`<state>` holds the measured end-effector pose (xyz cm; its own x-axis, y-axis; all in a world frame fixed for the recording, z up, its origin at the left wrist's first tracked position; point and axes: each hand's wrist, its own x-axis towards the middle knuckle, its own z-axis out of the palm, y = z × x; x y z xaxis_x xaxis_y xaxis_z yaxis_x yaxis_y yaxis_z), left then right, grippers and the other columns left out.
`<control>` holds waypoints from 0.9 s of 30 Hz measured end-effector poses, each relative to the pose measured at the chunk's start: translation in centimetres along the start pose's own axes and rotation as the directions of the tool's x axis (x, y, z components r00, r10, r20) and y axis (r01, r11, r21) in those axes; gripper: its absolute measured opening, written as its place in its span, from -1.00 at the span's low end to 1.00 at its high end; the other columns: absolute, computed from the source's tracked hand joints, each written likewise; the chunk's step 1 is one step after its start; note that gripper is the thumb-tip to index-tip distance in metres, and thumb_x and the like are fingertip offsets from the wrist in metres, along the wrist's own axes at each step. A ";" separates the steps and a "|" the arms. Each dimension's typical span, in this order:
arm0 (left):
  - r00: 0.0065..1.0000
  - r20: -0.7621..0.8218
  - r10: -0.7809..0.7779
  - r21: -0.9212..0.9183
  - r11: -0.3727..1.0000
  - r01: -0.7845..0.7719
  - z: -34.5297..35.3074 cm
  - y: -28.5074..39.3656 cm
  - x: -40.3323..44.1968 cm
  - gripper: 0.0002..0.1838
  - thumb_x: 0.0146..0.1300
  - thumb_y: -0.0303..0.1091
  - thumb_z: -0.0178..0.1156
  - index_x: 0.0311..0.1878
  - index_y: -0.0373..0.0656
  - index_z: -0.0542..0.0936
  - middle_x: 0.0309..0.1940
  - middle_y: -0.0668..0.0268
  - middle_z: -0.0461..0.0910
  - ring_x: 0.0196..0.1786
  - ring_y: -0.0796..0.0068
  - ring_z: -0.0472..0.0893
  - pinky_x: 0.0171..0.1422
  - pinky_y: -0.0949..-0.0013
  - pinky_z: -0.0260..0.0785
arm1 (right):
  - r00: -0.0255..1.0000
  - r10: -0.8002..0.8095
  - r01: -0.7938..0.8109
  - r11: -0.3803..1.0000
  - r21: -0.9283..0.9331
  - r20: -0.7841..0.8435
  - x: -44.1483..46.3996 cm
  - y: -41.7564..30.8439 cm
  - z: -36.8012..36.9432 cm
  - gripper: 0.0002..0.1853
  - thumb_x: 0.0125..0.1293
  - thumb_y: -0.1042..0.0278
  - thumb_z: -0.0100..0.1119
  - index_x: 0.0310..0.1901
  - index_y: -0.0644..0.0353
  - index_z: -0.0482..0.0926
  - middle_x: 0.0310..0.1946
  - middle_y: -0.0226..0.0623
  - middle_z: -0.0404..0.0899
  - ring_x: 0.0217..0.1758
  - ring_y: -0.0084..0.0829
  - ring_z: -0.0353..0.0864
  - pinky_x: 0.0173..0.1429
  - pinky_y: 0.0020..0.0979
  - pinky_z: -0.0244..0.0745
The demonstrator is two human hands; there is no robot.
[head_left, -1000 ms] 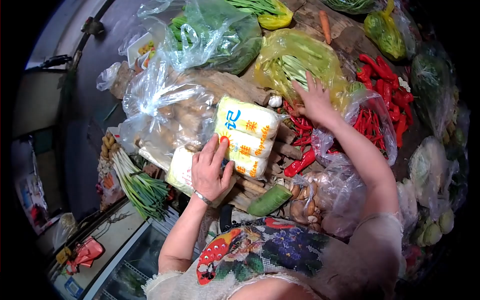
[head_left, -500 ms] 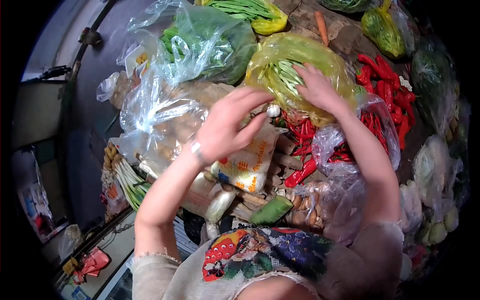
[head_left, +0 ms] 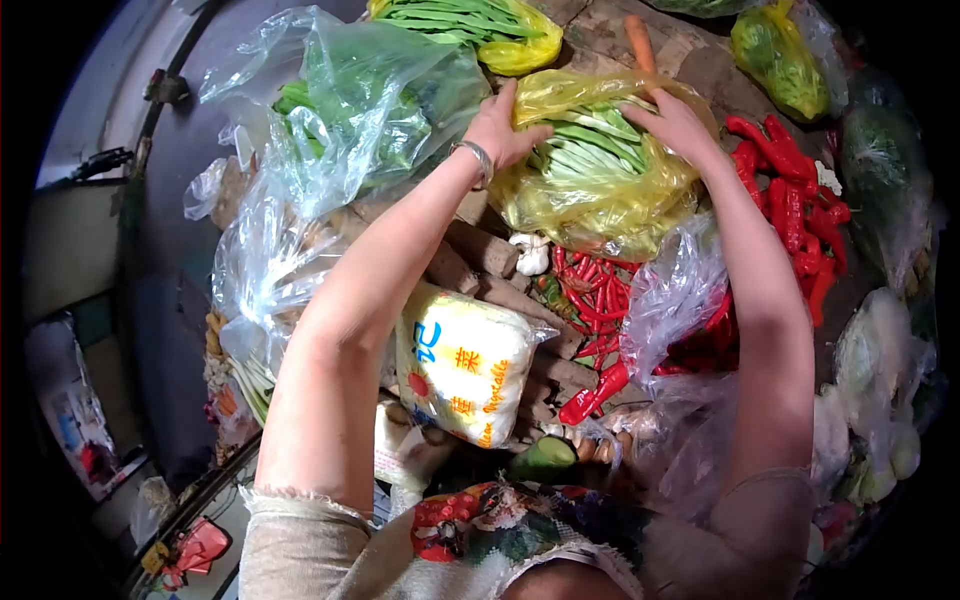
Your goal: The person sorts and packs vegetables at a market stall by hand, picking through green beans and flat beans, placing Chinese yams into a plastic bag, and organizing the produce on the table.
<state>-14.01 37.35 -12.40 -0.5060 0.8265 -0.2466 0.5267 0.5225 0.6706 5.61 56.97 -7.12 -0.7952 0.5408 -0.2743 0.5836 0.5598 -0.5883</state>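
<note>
A yellow plastic bag point(head_left: 610, 215) lies open at the upper middle, with pale green beans point(head_left: 590, 150) showing inside. My left hand point(head_left: 503, 130), a silver bracelet at its wrist, is at the bag's left edge with thumb and fingers apart. At the bag's upper right rim is my right hand point(head_left: 675, 125), its fingers spread over the plastic and the ends of the beans. Garlic point(head_left: 531, 254) and thin red chillies point(head_left: 597, 295) sit just below the bag. Nearer my body lies a printed packet of white vegetables point(head_left: 465, 365).
A clear bag of greens point(head_left: 370, 110) lies at the upper left, and a carrot point(head_left: 640, 43) behind the yellow bag. Large red peppers point(head_left: 795, 195) are at right. A green vegetable piece point(head_left: 545, 457) sits close to my body.
My left hand has moved from the printed packet up to the yellow bag's left side. My right hand has shifted up to its rim. The bag is opened wider, showing more beans.
</note>
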 end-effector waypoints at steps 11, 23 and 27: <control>0.983 -0.007 -0.183 -0.666 0.734 0.132 1.6 -0.6 6.3 -0.61 0.29 -0.20 0.24 0.05 -0.30 0.57 -0.24 0.33 0.64 -0.34 0.55 0.54 -0.18 0.45 0.45 | 0.977 0.194 -0.202 0.975 0.097 0.087 4.1 2.8 2.3 -0.25 0.26 -0.32 0.13 0.13 0.31 0.55 -0.01 -0.14 0.64 0.07 -0.34 0.59 0.19 -0.39 0.41; 0.911 0.409 -0.047 -0.603 0.736 0.309 -2.0 0.9 3.6 -0.75 0.35 -0.24 0.20 -0.05 -0.19 0.61 -0.27 0.36 0.68 -0.29 0.54 0.64 -0.09 0.42 0.54 | 0.991 0.094 -0.127 0.903 0.411 0.100 2.5 6.3 1.2 -0.70 0.37 0.27 0.18 0.02 0.26 0.62 -0.13 -0.40 0.67 -0.10 -0.64 0.59 0.02 -0.58 0.47; 0.876 0.478 -0.065 -0.789 0.407 0.461 -2.6 0.6 2.9 -0.64 0.49 -0.18 -0.06 0.13 -0.23 0.49 -0.07 0.18 0.66 -0.12 0.42 0.68 0.01 0.31 0.57 | 0.991 -0.050 0.095 0.915 0.392 -0.124 1.1 5.1 1.1 -0.70 0.31 0.26 0.21 0.03 0.18 0.64 -0.05 -0.31 0.67 0.00 -0.50 0.58 0.12 -0.47 0.42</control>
<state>-16.94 39.50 -10.93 -0.1505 0.7902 -0.5941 -0.5575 0.4285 0.7111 7.53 59.73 -11.25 -0.7967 0.5859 -0.1482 0.3938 0.3173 -0.8627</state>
